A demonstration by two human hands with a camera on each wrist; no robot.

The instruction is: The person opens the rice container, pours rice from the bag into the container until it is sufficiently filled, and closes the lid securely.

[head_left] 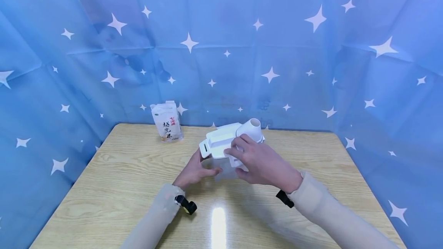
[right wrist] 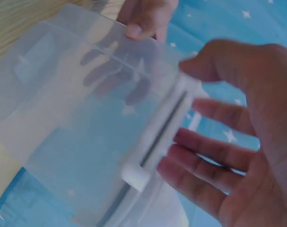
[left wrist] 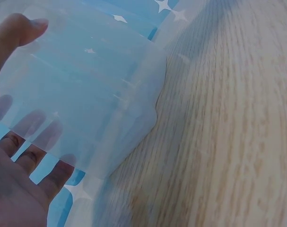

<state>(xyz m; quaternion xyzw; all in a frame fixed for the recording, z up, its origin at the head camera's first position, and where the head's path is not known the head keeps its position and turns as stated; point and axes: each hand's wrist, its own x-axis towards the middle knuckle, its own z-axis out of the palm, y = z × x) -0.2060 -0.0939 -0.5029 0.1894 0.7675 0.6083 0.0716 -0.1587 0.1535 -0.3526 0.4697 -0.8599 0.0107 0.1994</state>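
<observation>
A translucent plastic storage container (head_left: 226, 171) with a white lid (head_left: 221, 138) is held between both hands over the table, tilted in the head view. A white cone-shaped spout (head_left: 250, 130) with a round opening rises from the lid's right end. My left hand (head_left: 196, 170) grips the container's body, the thumb on one side and the fingers behind the see-through wall (left wrist: 96, 94). My right hand (head_left: 261, 160) pinches the lid's edge. In the right wrist view its thumb and fingertips meet the white rim (right wrist: 164, 127), beside a narrow dark slot.
A white printed bag (head_left: 167, 123) with red and black characters stands at the back left of the wooden table (head_left: 121, 176). Behind the table hangs a blue curtain (head_left: 221, 64) with white stars. A bright light reflection shows on the front of the tabletop.
</observation>
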